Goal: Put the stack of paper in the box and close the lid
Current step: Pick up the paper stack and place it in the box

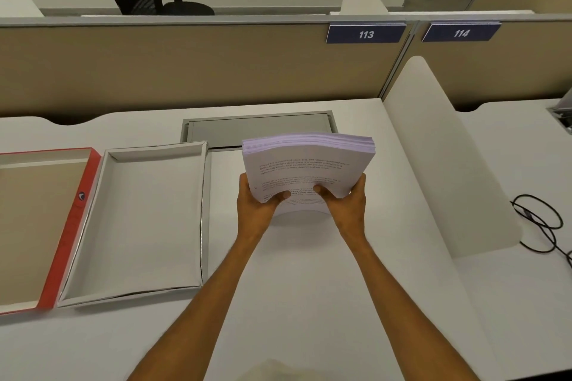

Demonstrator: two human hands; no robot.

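Note:
A thick stack of printed white paper [306, 161] is held up above the desk, its far end tilted upward and slightly bowed. My left hand [258, 204] grips its near left corner and my right hand [343, 204] grips its near right corner, thumbs on top of the page. To the left lies the open white box [139, 226], empty inside. Its red lid [69, 232] lies upside down beside it at the far left, brown inside.
A grey cable hatch [257, 130] is set into the white desk [309, 288] behind the paper. A white divider panel [439, 164] stands at the right, with black cables [541, 226] beyond it. A beige partition runs along the back.

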